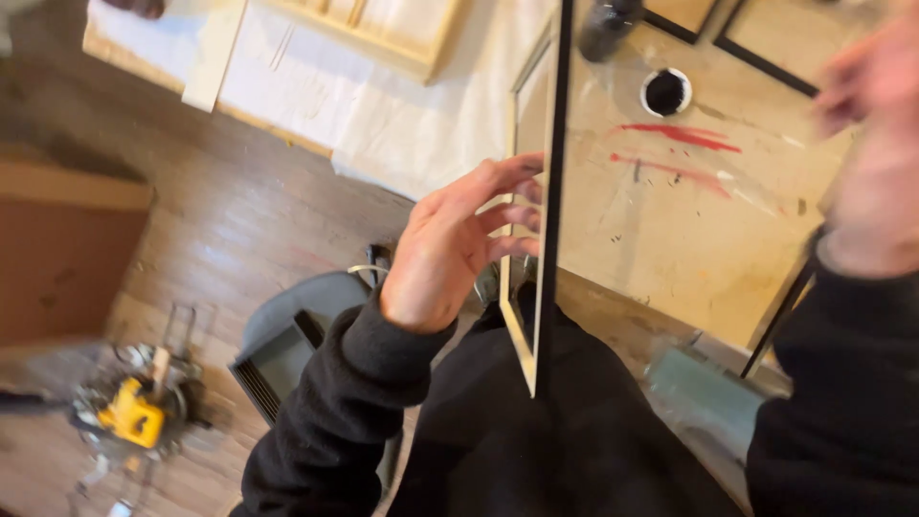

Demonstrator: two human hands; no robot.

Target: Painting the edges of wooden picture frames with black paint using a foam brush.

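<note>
My left hand grips a thin wooden frame that stands on edge, black on its outer side and pale wood inside. The fingers curl around its left rail near the middle. My right hand is blurred at the far right, raised above the workbench, with fingers loosely bent; I cannot see anything in it. Both arms wear black sleeves.
A paint-stained workbench with red streaks carries a small pot of black paint, a dark bottle and black-edged frames. On the wooden floor lie a yellow power tool, a grey bin, white sheeting.
</note>
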